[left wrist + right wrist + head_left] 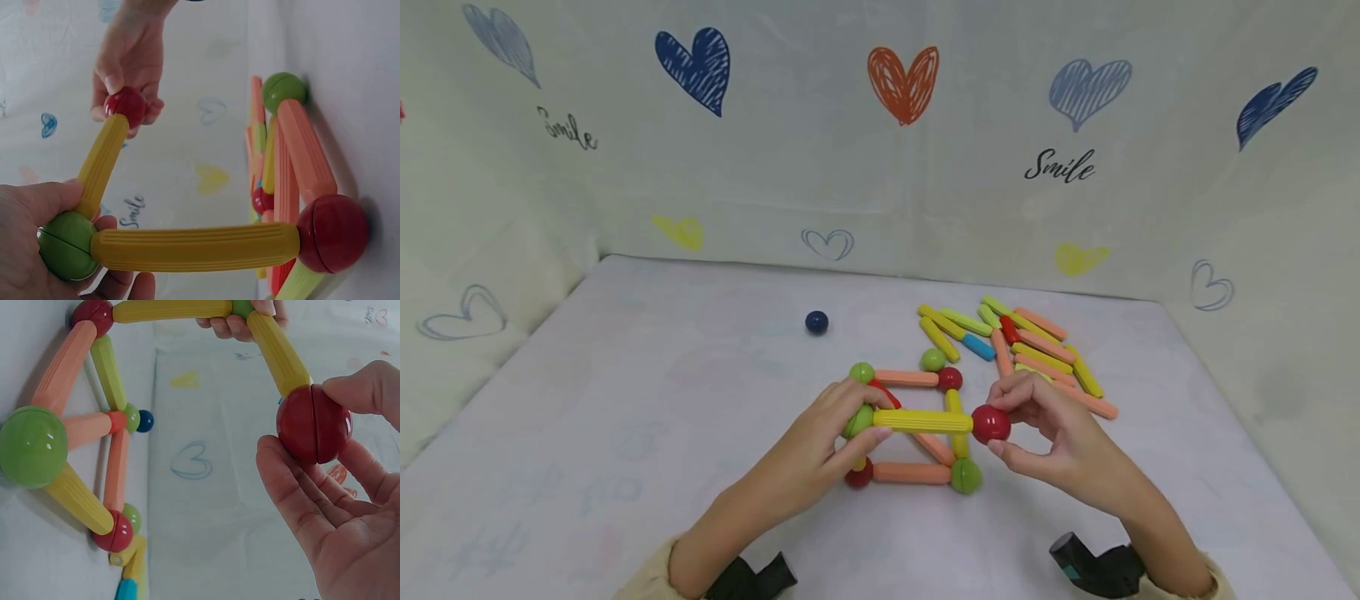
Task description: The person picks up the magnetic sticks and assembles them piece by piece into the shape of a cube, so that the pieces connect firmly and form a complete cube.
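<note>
My left hand [820,425] grips a green ball [69,245] between thumb and fingers. From that ball an upright yellow stick [197,249] runs down to a red ball [333,234] at one corner of a flat frame. A second yellow stick [922,422] reaches level from the green ball toward the right. At its far end my right hand [1056,433] pinches a red ball [314,424], the stick meeting it. Below, the frame has salmon sticks [912,473], a green corner ball [966,476] and a diagonal bar [932,447], partly covered by the held stick and left hand.
A loose pile of yellow, salmon, green, blue and red sticks [1045,343] lies behind the right hand. One dark blue ball [817,322] sits farther back. Beside the frame's back corner rests a green ball [933,360]. A heart-printed cloth [977,208] hangs behind the table.
</note>
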